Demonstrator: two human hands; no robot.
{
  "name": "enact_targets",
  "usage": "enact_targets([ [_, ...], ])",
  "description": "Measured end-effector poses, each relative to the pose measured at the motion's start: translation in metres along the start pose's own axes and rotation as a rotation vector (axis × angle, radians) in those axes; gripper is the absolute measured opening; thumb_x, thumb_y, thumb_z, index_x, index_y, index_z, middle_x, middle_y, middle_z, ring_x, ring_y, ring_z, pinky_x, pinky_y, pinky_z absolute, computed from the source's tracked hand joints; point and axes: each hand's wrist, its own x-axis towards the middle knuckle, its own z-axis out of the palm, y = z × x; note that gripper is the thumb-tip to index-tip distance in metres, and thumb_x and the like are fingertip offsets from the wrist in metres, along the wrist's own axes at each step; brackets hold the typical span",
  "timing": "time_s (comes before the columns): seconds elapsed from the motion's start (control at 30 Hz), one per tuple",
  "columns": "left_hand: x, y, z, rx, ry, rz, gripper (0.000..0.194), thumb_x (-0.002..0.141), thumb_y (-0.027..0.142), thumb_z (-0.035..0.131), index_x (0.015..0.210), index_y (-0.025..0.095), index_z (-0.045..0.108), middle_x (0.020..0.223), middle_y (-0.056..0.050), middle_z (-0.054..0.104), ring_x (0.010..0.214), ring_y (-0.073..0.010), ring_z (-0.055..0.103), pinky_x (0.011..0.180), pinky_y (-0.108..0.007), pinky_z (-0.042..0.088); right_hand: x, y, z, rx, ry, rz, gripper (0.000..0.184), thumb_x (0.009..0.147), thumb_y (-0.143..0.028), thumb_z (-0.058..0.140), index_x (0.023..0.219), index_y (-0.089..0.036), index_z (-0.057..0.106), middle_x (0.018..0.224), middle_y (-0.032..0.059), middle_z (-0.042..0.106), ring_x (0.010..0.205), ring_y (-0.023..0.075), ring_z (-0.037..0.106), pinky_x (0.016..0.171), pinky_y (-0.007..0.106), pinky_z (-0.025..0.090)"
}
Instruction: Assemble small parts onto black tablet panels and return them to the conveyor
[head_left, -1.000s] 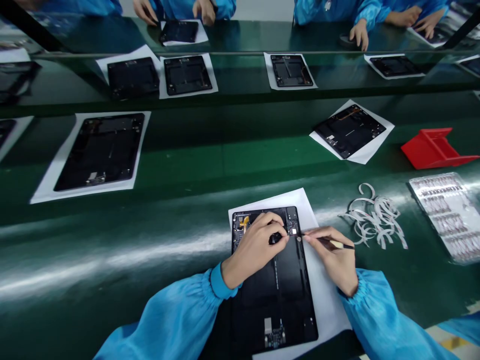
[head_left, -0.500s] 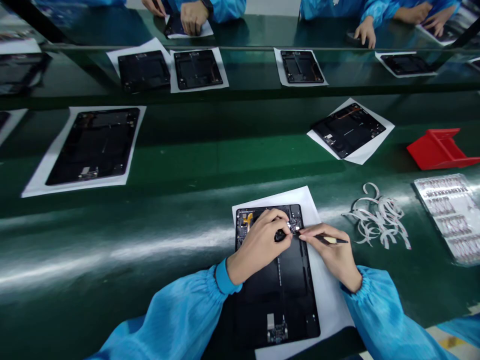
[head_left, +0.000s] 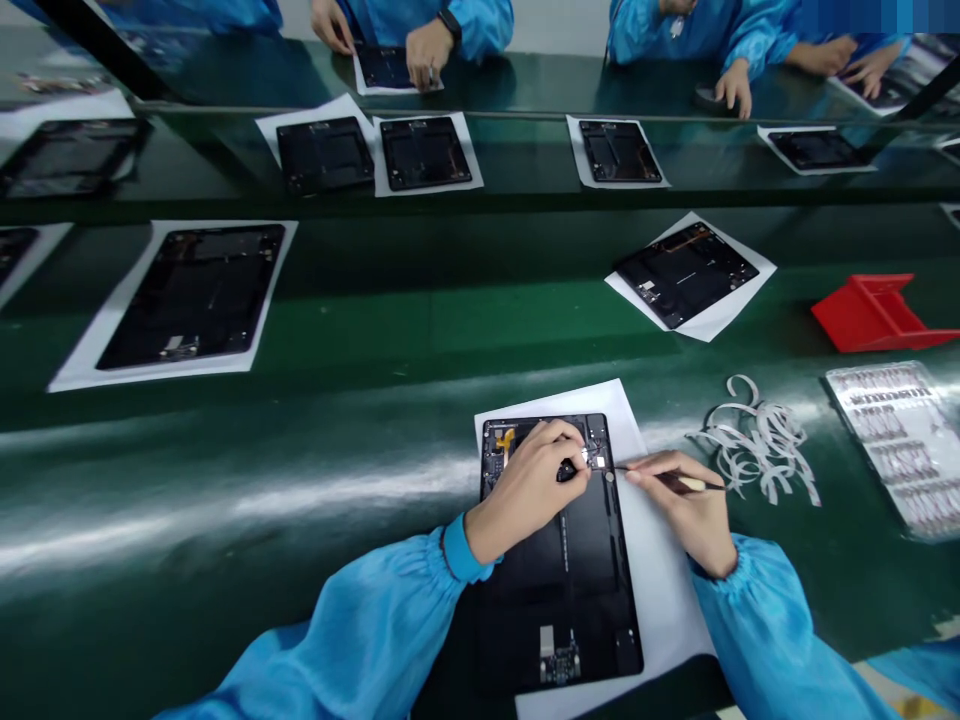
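An opened black tablet (head_left: 592, 590) lies on a white sheet (head_left: 664, 600), its inner boards and an orange flex cable (head_left: 506, 440) showing. My left hand (head_left: 529, 490) rests over its upper part, thumb and index finger pinched at a tiny pale part (head_left: 585, 455) near the top right corner; what they grip is too small to name. At the tablet's right edge, my right hand (head_left: 686, 510) holds thin dark tweezers (head_left: 694, 484) with a cream patch. Their tip points left, close to a small bright square (head_left: 600, 462) on the tablet.
Curled white strips (head_left: 765, 445) lie right of my hand, beside a clear tray of small parts (head_left: 896, 440) and a red bin (head_left: 874, 310). Other opened tablets (head_left: 195, 290) lie on sheets along the green bench (head_left: 360, 330). Across it, several co-workers' hands (head_left: 427, 52) are at work.
The tweezers' tip moved left onto the tablet's corner, then drew back right with my right hand. My left hand keeps its pinch at the same corner. The view has shifted slightly.
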Motion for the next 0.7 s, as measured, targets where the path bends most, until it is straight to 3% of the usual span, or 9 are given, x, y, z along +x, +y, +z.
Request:
enact_targets([
  [0.1, -0.005, -0.003, -0.011, 0.031, -0.025, 0.044, 0.009, 0.084, 0.014, 0.062, 0.078, 0.020, 0.065, 0.105, -0.004, 0.062, 0.101, -0.0209, 0.058, 0.091, -0.036, 0.046, 0.002, 0.002, -0.003, 0.033, 0.063, 0.010, 0.017, 0.073, -0.032, 0.079, 0.071, -0.021, 0.067, 0.077, 0.0030, 0.073, 0.074, 0.0199, 0.070, 0.070, 0.033, 0.057],
  [0.17, -0.011, -0.007, -0.020, 0.106, -0.018, 0.049, 0.005, 0.087, 0.022, 0.063, 0.090, 0.022, 0.067, 0.112, -0.005, 0.061, 0.107, -0.0229, 0.056, 0.094, -0.038, 0.045, 0.002, 0.004, -0.004, 0.090, 0.071, 0.005, 0.020, 0.082, -0.039, 0.070, 0.074, -0.021, 0.065, 0.078, 0.0031, 0.072, 0.074, 0.0192, 0.069, 0.072, 0.034, 0.056],
  [0.27, -0.022, -0.014, -0.028, 0.242, -0.013, 0.039, 0.024, 0.085, 0.030, 0.067, 0.109, 0.024, 0.066, 0.123, -0.007, 0.059, 0.117, -0.0273, 0.052, 0.099, -0.044, 0.043, 0.001, 0.002, -0.003, 0.155, 0.089, -0.038, 0.040, 0.098, -0.047, 0.043, 0.078, -0.021, 0.065, 0.084, 0.0057, 0.070, 0.086, 0.0202, 0.067, 0.083, 0.038, 0.052],
  [0.33, -0.027, -0.018, -0.026, 0.282, 0.002, 0.046, 0.030, 0.085, 0.030, 0.068, 0.114, 0.025, 0.066, 0.127, -0.007, 0.059, 0.119, -0.0285, 0.051, 0.100, -0.047, 0.041, -0.002, -0.002, -0.002, 0.122, 0.115, -0.049, 0.044, 0.099, -0.048, 0.037, 0.078, -0.020, 0.065, 0.093, 0.0075, 0.069, 0.092, 0.0208, 0.065, 0.087, 0.038, 0.050],
  [0.4, -0.031, -0.020, -0.019, 0.284, 0.044, 0.044, 0.026, 0.085, 0.028, 0.068, 0.111, 0.025, 0.069, 0.127, -0.007, 0.061, 0.119, -0.0284, 0.052, 0.101, -0.049, 0.040, -0.005, -0.008, 0.000, 0.059, 0.105, -0.041, 0.041, 0.099, -0.047, 0.039, 0.082, -0.019, 0.064, 0.096, 0.0074, 0.067, 0.085, 0.0189, 0.064, 0.081, 0.034, 0.051],
  [0.53, -0.033, -0.017, -0.007, 0.238, 0.138, -0.016, 0.013, 0.083, 0.023, 0.069, 0.096, 0.024, 0.073, 0.120, -0.005, 0.066, 0.116, -0.0272, 0.054, 0.101, -0.051, 0.039, -0.014, -0.022, 0.008, -0.117, -0.021, -0.082, 0.035, 0.100, -0.041, 0.037, 0.090, -0.019, 0.063, 0.078, 0.0027, 0.063, 0.064, 0.0142, 0.058, 0.064, 0.027, 0.048],
  [0.63, -0.033, -0.010, -0.005, 0.153, 0.187, -0.048, 0.004, 0.082, 0.019, 0.069, 0.084, 0.022, 0.071, 0.108, -0.004, 0.070, 0.107, -0.0247, 0.059, 0.100, -0.050, 0.040, -0.023, -0.031, 0.020, -0.257, -0.112, -0.160, 0.030, 0.100, -0.035, 0.037, 0.091, -0.021, 0.062, 0.083, 0.0035, 0.065, 0.072, 0.0164, 0.062, 0.070, 0.028, 0.049],
  [0.7, -0.038, -0.003, -0.007, 0.061, 0.216, -0.016, 0.006, 0.083, 0.017, 0.068, 0.078, 0.021, 0.069, 0.095, -0.004, 0.072, 0.095, -0.0218, 0.063, 0.095, -0.045, 0.045, -0.029, -0.036, 0.029, -0.308, -0.180, -0.188, 0.023, 0.098, -0.030, 0.040, 0.104, -0.024, 0.062, 0.092, 0.0045, 0.069, 0.084, 0.0190, 0.066, 0.075, 0.029, 0.050],
])
